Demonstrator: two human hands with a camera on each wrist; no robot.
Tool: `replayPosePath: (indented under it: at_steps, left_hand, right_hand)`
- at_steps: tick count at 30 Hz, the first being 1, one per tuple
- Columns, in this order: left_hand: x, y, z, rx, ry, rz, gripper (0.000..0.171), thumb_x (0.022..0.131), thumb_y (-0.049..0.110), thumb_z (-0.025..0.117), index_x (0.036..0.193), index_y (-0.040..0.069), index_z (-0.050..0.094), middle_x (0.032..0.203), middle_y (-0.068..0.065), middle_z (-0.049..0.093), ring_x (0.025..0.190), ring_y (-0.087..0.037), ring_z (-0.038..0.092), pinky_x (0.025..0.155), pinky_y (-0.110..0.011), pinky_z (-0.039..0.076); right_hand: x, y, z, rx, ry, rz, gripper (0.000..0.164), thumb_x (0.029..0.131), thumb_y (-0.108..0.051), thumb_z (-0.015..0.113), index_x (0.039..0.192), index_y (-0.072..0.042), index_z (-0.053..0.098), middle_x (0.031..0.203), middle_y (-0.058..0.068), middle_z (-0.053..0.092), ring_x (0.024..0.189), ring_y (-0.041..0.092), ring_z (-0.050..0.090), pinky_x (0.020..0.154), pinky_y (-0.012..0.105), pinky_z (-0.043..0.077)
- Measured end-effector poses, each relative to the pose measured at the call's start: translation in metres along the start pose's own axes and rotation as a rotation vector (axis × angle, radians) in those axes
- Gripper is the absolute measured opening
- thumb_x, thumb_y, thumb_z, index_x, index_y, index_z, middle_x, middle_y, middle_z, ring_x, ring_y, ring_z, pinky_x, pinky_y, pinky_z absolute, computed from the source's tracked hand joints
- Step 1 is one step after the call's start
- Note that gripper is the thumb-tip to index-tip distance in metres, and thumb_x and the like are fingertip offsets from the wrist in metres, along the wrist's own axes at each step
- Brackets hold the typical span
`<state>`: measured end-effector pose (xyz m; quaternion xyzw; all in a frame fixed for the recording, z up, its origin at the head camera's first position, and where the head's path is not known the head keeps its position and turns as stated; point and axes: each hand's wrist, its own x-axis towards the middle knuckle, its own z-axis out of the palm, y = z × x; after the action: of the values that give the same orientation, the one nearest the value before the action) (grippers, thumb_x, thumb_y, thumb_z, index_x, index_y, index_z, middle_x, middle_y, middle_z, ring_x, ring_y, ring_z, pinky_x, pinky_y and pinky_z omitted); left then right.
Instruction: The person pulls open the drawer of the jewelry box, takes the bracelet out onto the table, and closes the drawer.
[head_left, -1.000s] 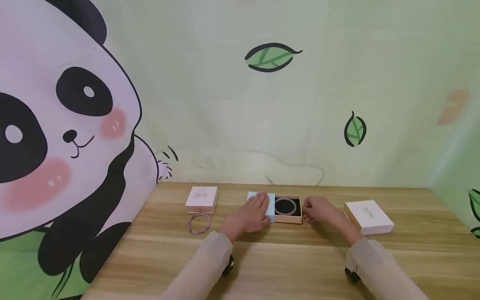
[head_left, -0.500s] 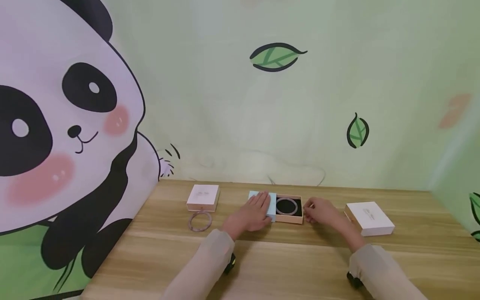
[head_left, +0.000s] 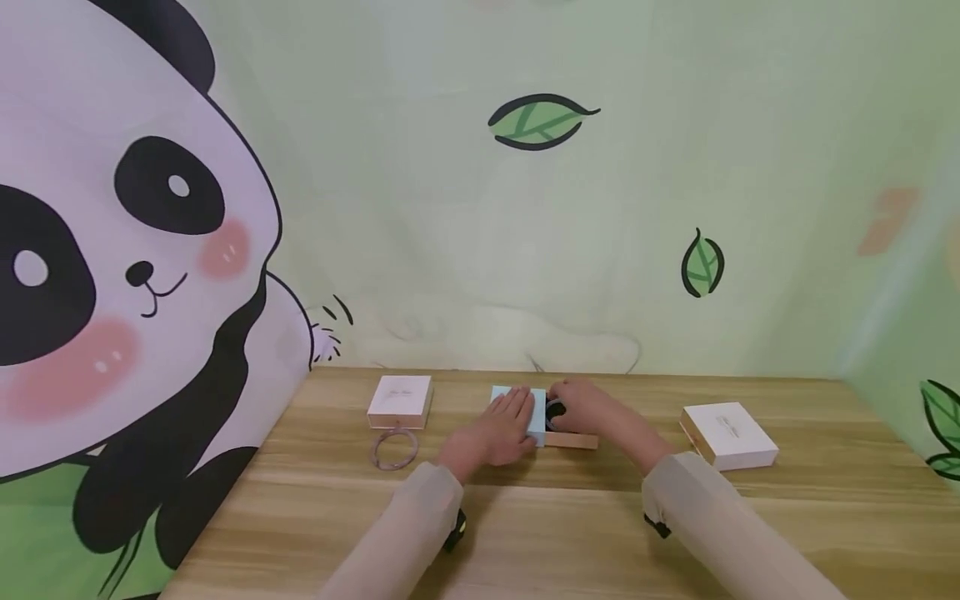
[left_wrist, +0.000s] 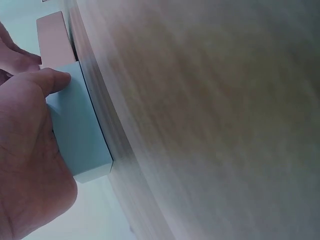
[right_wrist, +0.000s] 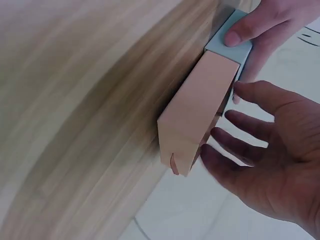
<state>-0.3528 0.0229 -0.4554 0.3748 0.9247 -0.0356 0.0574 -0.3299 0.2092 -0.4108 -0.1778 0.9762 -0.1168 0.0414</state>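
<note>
Right hand [head_left: 591, 408], fingers curved and spread apart, over the pulled-out drawer [right_wrist: 201, 95] — a bangle [head_left: 549, 414] shows inside, partly hidden beneath it. Left hand [head_left: 495, 432] lies flat on the pale blue box sleeve [head_left: 538, 417] — farther left, a second bangle [head_left: 375, 460] beside a white box [head_left: 401, 398].

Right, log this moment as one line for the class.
left hand: on blue sleeve | right hand: fingers at open drawer, grip unclear | ring: in drawer, partly hidden | loose ring: on table
</note>
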Motion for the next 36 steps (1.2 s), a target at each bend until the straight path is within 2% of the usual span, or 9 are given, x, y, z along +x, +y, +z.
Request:
replayPosePath:
  at_steps: [4,8,12,15,19,22,25,36]
  left_hand:
    - [0.000,0.001,0.004,-0.012,0.005,-0.002,0.072,0.109,0.042,0.039,0.162,0.000,0.013,0.170,-0.016,0.009,0.157,-0.026,0.007,0.126,-0.040,0.014]
    - [0.000,0.000,0.006,-0.010,-0.007,-0.013,0.073,0.109,0.042,0.040,0.162,0.001,0.012,0.170,-0.015,0.008,0.157,-0.026,0.006,0.126,-0.040,0.013]
    - [0.002,-0.002,0.007,-0.009,-0.018,-0.005,0.073,0.109,0.042,0.041,0.162,0.001,0.011,0.170,-0.016,0.006,0.157,-0.027,0.005,0.126,-0.040,0.011]
    - [0.003,-0.003,0.006,-0.006,-0.009,0.002,0.073,0.109,0.041,0.040,0.162,0.000,0.011,0.170,-0.017,0.006,0.157,-0.028,0.005,0.126,-0.041,0.011]
    - [0.000,-0.004,0.003,-0.003,-0.003,-0.010,0.073,0.109,0.041,0.040,0.162,0.000,0.011,0.170,-0.016,0.006,0.157,-0.027,0.005,0.126,-0.041,0.011]
    - [-0.002,-0.004,0.002,-0.007,-0.018,-0.009,0.073,0.109,0.041,0.039,0.162,0.000,0.009,0.170,-0.016,0.005,0.157,-0.028,0.005,0.126,-0.041,0.011]
    - [-0.002,-0.003,0.001,0.003,-0.004,-0.002,0.073,0.109,0.041,0.039,0.162,0.000,0.010,0.170,-0.016,0.006,0.157,-0.028,0.006,0.126,-0.041,0.012]
    - [0.002,0.001,0.006,0.009,-0.013,-0.002,0.073,0.109,0.042,0.039,0.162,0.000,0.010,0.170,-0.016,0.005,0.157,-0.028,0.005,0.126,-0.041,0.011]
  right_hand:
    - [0.011,-0.002,0.003,-0.057,-0.103,0.014,0.041,0.091,-0.017,0.075,0.125,0.004,0.064,0.122,0.019,0.065,0.115,0.033,0.060,0.099,0.046,0.051]
    - [0.018,-0.004,0.003,-0.047,-0.141,0.027,0.041,0.089,-0.018,0.080,0.121,0.004,0.067,0.119,0.016,0.069,0.111,0.030,0.063,0.098,0.043,0.052]
    - [0.022,-0.007,0.001,-0.054,-0.149,0.053,0.035,0.086,-0.018,0.083,0.112,0.002,0.073,0.109,0.011,0.073,0.094,0.020,0.066,0.091,0.037,0.055]
    - [0.025,-0.009,-0.001,-0.073,-0.155,0.065,0.025,0.085,-0.018,0.083,0.101,0.001,0.075,0.094,0.007,0.073,0.078,0.015,0.058,0.081,0.033,0.055]
    - [0.029,-0.011,-0.005,-0.054,-0.156,0.075,0.018,0.084,-0.017,0.082,0.090,-0.003,0.073,0.080,0.001,0.066,0.070,0.014,0.047,0.071,0.028,0.049]
    - [0.030,-0.012,-0.006,-0.055,-0.191,0.071,0.018,0.085,-0.019,0.082,0.090,-0.005,0.071,0.080,-0.001,0.063,0.071,0.013,0.047,0.070,0.027,0.048]
    - [0.031,-0.012,-0.008,-0.055,-0.211,0.080,0.018,0.086,-0.019,0.082,0.092,-0.005,0.070,0.083,0.000,0.065,0.072,0.014,0.048,0.073,0.029,0.049]
    - [0.030,-0.010,-0.003,-0.002,-0.216,0.155,0.024,0.086,-0.016,0.081,0.102,-0.003,0.069,0.092,0.002,0.066,0.079,0.016,0.052,0.079,0.033,0.052]
